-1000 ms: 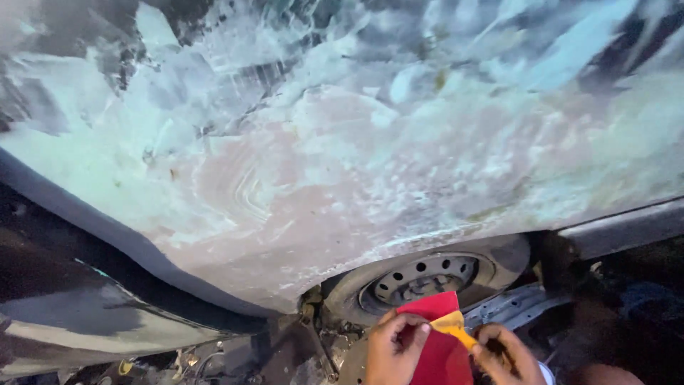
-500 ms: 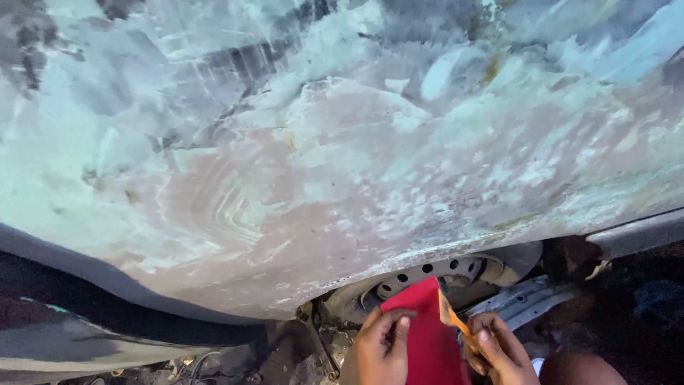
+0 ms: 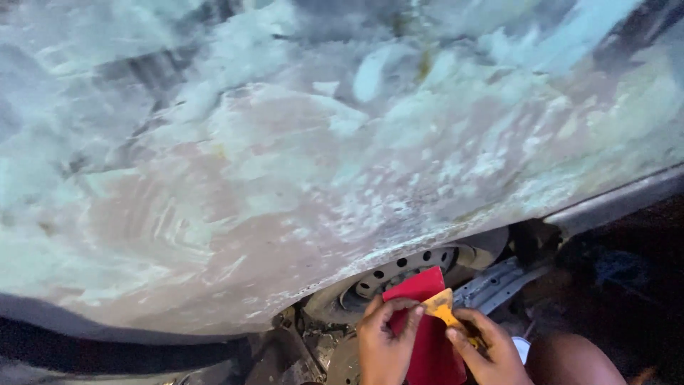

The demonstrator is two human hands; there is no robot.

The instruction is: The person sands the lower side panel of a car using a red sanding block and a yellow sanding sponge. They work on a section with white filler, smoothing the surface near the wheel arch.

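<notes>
Two hands are low in the view, down at about six o'clock, both busy with the same small things. The left hand [image 3: 385,346] is curled around the edge of a red card [image 3: 427,335], thumb and fingers closed on its left side, so that the card stands nearly upright between the hands. The right hand [image 3: 491,349] is at the card's four o'clock, fingers pinched shut on a small yellow scraper [image 3: 443,306], whose flat blade lies against the red face, pointing up toward eleven o'clock. The card and scraper touch; the two hands are close but apart, with the card between them. A bare knee [image 3: 573,360] shows at the right hand's three o'clock. Just behind the card, at its twelve o'clock, sits a steel wheel [image 3: 399,274] with a ring of round holes, tucked under the body. Everything above that, from nine o'clock across to three o'clock, is a car panel [image 3: 285,164], patchy with pale greenish and pinkish filler, sanded in swirls, its lower edge running from seven o'clock up toward three. A grey trim strip [image 3: 613,203] carries on from that edge at three o'clock. Dark ground and bits of debris [image 3: 285,353] lie at the left hand's nine o'clock.
</notes>
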